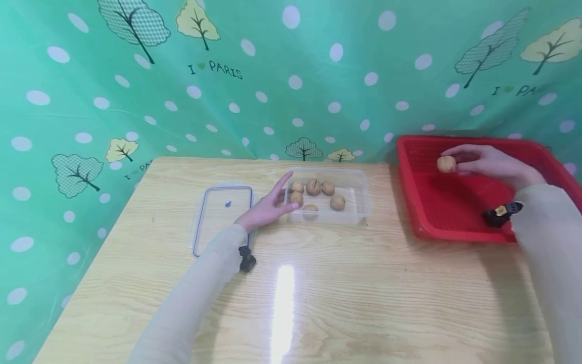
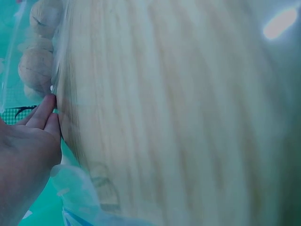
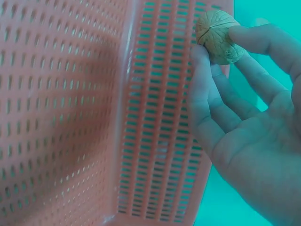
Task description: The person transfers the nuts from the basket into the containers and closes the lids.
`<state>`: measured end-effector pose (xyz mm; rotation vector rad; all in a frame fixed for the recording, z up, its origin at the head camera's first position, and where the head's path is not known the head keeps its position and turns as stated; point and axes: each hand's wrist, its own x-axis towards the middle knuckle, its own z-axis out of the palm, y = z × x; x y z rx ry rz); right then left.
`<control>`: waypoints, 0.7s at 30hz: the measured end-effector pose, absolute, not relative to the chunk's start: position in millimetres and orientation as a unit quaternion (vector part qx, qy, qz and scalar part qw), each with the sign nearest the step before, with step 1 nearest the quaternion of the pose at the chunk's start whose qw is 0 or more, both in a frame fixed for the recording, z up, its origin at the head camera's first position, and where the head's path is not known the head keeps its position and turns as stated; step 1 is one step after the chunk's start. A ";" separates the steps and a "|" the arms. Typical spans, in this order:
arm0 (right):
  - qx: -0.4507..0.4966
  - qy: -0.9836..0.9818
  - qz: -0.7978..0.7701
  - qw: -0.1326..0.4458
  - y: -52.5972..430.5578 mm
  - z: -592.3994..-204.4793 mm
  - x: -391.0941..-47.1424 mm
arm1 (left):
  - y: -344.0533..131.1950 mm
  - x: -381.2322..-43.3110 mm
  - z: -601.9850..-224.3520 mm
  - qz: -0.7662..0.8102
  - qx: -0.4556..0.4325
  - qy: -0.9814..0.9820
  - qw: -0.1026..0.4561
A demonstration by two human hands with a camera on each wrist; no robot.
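My right hand [image 1: 493, 162] pinches a walnut [image 1: 446, 164] between thumb and fingertips, above the red plastic basket [image 1: 454, 235]. The right wrist view shows that walnut [image 3: 217, 37] from close by, its ridged shell near the slotted basket wall [image 3: 160, 117]. On the left, my left hand [image 1: 265, 208] rests with spread, fairly straight fingers against the near left end of a clear plastic container [image 1: 359, 194]. Several walnuts [image 1: 313, 187] lie inside the container, mostly toward its left half. In the left wrist view, fingertips [image 2: 45, 106] sit right at its wall, below walnuts [image 2: 35, 66].
A clear lid with a blue seal [image 1: 251, 194] lies flat on the wooden table [image 1: 345, 293], left of the container and partly behind the left arm. A green dotted cloth [image 1: 268, 76] hangs along the table's back edge. The basket stands at the table's right side.
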<state>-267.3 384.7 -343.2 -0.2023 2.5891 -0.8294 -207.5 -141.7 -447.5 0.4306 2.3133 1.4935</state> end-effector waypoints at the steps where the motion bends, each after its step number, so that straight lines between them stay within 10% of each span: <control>1: -0.073 0.928 -0.301 0.207 382.8 -341.9 -266.2 | -141.5 -207.5 -447.6 0.526 0.153 0.818 0.176; 21: -0.142 0.921 -0.323 0.163 336.0 -316.7 -245.4 | -140.4 -205.4 -444.7 0.519 0.154 0.824 0.171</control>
